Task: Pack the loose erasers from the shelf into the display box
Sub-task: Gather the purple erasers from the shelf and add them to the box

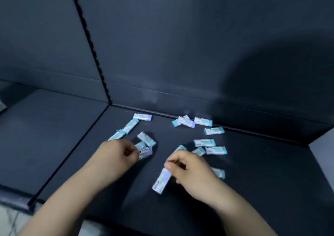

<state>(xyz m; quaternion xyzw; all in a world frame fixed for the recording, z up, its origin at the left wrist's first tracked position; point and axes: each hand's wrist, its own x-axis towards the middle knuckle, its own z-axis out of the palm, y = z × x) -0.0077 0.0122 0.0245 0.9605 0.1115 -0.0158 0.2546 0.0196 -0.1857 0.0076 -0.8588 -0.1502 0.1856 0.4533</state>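
Two bare forearms come up from the bottom of the frame over the dark shelf (253, 196). The right hand (191, 169), lower centre, is knuckles-up with its fingers curled. Its grip is closed, the thumb pressed on the upper end of a sleeved eraser (161, 181) whose long axis runs steeply from lower left to upper right. A teal-ended eraser (220, 173) shows just behind that hand's right side.

The left hand (117, 154), left of centre, is also curled. Its grip pinches the near end of a lilac-tipped eraser (146, 152), which points right and slightly up the frame. Motion blur hides whether it is lifted.

Two erasers (146, 138) lie touching just beyond it, and a loose cluster (209, 146) lies near the right hand's fingertips, mostly left to right. Farther back, more erasers (186, 121) are strewn along the foot of the back panel (180, 46), some overlapping. A diagonal pair (130, 126) lies at centre left.
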